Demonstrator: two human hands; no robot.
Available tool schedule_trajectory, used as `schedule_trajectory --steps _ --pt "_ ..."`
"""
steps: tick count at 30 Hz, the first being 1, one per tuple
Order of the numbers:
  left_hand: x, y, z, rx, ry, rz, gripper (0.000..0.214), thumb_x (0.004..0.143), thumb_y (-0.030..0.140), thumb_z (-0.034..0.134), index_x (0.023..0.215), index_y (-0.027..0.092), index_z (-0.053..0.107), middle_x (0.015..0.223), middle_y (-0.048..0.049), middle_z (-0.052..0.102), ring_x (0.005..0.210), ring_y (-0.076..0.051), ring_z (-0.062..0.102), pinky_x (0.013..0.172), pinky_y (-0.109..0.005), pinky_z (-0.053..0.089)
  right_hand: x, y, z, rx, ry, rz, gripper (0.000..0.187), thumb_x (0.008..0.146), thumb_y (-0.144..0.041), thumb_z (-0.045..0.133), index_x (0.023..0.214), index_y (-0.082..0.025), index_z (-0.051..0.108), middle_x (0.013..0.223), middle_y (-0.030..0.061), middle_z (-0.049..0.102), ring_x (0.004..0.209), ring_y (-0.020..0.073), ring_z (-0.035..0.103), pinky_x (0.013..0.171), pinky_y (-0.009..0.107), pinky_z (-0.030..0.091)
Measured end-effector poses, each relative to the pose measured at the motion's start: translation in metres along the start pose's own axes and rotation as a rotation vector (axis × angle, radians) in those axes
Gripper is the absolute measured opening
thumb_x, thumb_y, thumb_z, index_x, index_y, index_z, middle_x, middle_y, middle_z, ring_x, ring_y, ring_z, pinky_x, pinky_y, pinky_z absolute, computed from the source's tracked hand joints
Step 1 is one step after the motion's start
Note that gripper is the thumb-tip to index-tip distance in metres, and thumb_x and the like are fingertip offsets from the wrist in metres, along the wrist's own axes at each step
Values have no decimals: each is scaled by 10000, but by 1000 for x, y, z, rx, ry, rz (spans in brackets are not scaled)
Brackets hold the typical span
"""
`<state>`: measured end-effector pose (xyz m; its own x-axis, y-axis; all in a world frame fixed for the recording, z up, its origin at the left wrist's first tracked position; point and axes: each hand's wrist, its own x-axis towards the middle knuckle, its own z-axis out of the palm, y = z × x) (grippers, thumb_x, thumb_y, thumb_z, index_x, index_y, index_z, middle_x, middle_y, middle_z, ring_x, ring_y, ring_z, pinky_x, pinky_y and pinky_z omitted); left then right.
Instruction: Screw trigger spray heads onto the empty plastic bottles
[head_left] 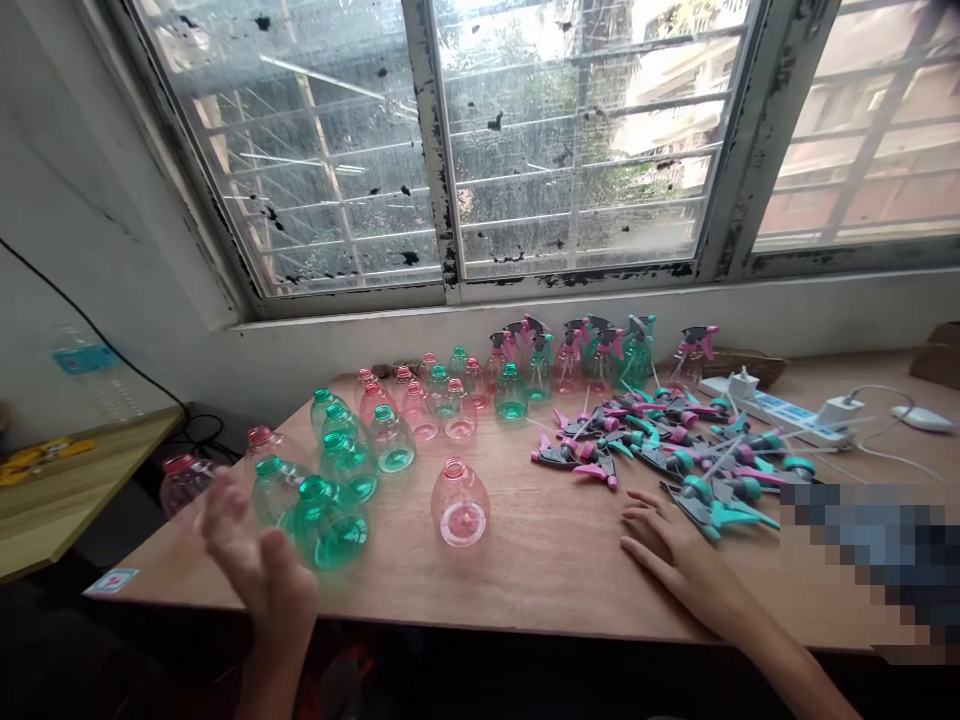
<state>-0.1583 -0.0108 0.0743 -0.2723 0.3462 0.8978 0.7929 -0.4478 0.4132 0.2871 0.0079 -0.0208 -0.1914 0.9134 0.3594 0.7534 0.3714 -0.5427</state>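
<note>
My left hand (259, 565) hovers over the table's front left, fingers spread and a little blurred, holding nothing, right beside a green bottle (330, 525). My right hand (671, 550) lies flat on the wooden table (555, 560), fingers stretched toward a pile of spray trigger heads (675, 450) in pink, teal and grey. A lone pink bottle (460, 503) stands between my hands. Several more pink and green bottles (390, 420) are clustered at the left and back.
Assembled spray bottles (592, 355) line the wall under the window. A white power strip (780, 412) with plugs and cables lies at the right. A lower yellow side table (67, 480) stands at the left. A blurred-out patch covers the right front.
</note>
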Motion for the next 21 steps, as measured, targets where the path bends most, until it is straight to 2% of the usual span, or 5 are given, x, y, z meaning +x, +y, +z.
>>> schedule_trajectory --steps 1,3,6,12,21 --pt "-2 14 3 -35 -99 34 535 997 543 373 1458 283 301 1591 -55 309 1476 -328 277 1206 -537 252 0 -1 0 -3 -16 -10 266 962 -430 521 1129 -258 634 1436 116 513 1360 341 473 1109 528 443" --pt "-9 42 15 -110 -524 57 601 981 511 483 1503 282 293 1603 -94 335 1492 -333 271 1220 -562 211 -1 -2 -2 -16 -34 -24 275 965 -433 517 1152 -264 628 1454 104 501 1370 333 467 1116 517 442" --pt "-24 72 47 -200 -731 -42 1112 855 565 676 1564 296 -136 1668 -165 134 1514 -368 212 1192 -621 241 -1 -6 -4 -54 -38 -34 291 969 -437 509 1167 -261 628 1460 103 504 1361 329 484 1118 509 445" --pt "-44 81 106 -168 -700 -204 990 827 342 769 1547 311 91 1520 -153 422 1380 -347 471 1108 -554 427 -1 -10 -6 -63 -67 -27 275 982 -418 493 1160 -252 620 1474 114 490 1370 312 477 1138 483 427" --pt "-57 72 111 -196 -665 -216 622 770 379 806 1261 257 444 1218 -72 603 1197 -315 609 1032 -500 490 2 -8 0 -95 -3 -36 287 967 -395 518 1212 -258 575 1446 106 509 1358 323 482 1152 517 399"
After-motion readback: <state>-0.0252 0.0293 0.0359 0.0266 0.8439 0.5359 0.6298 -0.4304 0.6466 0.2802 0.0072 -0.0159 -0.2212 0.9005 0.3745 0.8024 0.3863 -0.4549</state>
